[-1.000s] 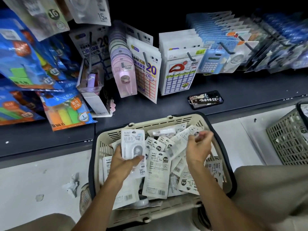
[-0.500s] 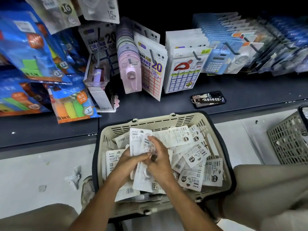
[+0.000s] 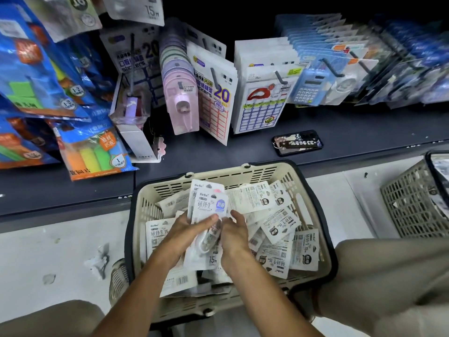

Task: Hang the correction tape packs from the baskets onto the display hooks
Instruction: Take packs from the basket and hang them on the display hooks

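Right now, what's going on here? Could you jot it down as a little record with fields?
place: shop shelf with goods on hooks
left hand: holds a small stack of correction tape packs
right hand: steadies the same stack from the other side
cream basket: more loose packs, jumbled
grey basket: at the right, contents unclear
phone: lies flat on the shelf
progress: no pack at a hook yet
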